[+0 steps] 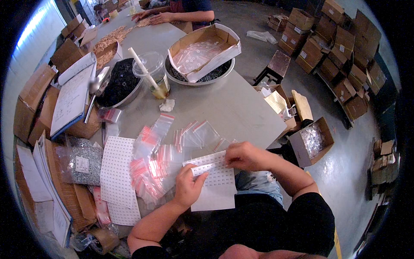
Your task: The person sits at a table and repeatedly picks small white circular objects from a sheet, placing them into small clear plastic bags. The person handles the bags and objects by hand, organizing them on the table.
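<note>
A white sheet of small printed labels [212, 185] is in front of me at the table's near edge, its upper part curled over. My left hand [189, 186] grips the curl's left end between thumb and fingers. At the upper right corner of the sheet, my right hand [245, 156] is closed in a pinch on the edge; whether a single label is between the fingertips cannot be made out. Just left of the sheet lies a spread of clear zip bags with red strips [152, 166]. More clear bags [196, 134] fan out beyond my hands. Another label sheet [117, 172] lies further left.
A metal bowl [228, 69] holds dark parts, with a cardboard tray [202, 52] of bagged pieces on top. Nearby stand a plastic cup [160, 86] and a bowl of black pieces [120, 84]. A notepad [73, 97] leans left. Across the table, a person's hands [160, 18] work. Boxes [311, 142] stand right.
</note>
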A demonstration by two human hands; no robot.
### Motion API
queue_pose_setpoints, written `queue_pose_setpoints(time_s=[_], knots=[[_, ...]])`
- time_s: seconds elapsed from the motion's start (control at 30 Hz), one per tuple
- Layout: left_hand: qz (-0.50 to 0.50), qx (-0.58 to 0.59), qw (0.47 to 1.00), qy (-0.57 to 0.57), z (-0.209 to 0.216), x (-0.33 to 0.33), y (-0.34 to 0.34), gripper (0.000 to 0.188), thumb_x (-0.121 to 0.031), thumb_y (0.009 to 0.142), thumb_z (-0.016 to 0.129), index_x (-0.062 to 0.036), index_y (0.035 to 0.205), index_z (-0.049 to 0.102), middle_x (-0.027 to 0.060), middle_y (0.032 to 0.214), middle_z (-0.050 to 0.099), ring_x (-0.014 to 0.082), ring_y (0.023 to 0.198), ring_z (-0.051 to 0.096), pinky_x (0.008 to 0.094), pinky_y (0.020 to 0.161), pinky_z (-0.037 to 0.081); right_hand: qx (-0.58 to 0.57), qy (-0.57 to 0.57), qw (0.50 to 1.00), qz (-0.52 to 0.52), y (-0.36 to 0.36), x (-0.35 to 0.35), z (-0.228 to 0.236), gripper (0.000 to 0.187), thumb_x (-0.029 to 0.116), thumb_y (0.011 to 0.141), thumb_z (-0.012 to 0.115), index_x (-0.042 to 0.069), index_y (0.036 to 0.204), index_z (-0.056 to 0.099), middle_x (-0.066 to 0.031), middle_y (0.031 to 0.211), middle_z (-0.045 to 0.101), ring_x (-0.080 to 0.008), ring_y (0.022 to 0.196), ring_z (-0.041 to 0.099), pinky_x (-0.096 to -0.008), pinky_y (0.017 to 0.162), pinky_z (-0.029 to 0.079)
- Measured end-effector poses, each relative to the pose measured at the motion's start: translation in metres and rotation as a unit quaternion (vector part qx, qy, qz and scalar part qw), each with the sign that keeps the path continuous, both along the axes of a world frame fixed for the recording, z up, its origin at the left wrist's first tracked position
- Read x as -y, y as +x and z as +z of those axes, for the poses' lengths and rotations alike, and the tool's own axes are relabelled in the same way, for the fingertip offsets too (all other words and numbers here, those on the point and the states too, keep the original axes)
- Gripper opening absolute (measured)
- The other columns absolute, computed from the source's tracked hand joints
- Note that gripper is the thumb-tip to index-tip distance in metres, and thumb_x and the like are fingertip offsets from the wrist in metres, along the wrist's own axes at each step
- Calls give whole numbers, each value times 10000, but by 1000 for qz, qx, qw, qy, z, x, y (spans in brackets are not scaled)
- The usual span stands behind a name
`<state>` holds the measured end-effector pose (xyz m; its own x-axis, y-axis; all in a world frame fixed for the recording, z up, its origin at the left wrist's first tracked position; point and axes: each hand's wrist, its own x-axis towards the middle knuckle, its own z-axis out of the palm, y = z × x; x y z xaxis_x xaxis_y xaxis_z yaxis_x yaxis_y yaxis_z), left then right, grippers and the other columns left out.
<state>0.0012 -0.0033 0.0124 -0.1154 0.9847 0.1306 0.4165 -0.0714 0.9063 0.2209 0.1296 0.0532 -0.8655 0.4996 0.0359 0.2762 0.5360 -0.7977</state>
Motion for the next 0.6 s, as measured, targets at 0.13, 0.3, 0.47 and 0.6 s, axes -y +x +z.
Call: queue_pose_setpoints(time_s=[0.13,0.3,0.47,0.6], knots=[[-3,-41,999,23,1,1,1,145,-67,798,711,36,871,639,159,880,619,332,797,610,392,708,488,4,-51,981,-185,28,-29,7,160,86,767,694,39,908,634,-149,842,633,-315,764,632,-394,700,512],[7,-55,998,38,3,2,4,146,-74,793,716,31,855,636,155,880,618,335,802,604,400,707,484,92,-7,987,-133,20,-17,9,210,-1,793,640,41,993,592,-122,942,605,-281,877,623,-364,775,512],[-6,-83,995,57,8,1,1,158,-82,786,725,27,865,643,152,896,626,335,813,606,406,719,491,134,41,973,-181,2,-6,5,193,2,796,548,61,980,548,-188,1010,574,-427,983,564,-465,826,482],[-11,-94,993,78,5,1,0,164,-83,780,732,24,872,648,153,908,630,335,816,607,408,723,496,165,72,966,-185,5,-34,9,173,95,823,585,70,989,544,-199,963,614,-416,931,600,-475,787,492]])
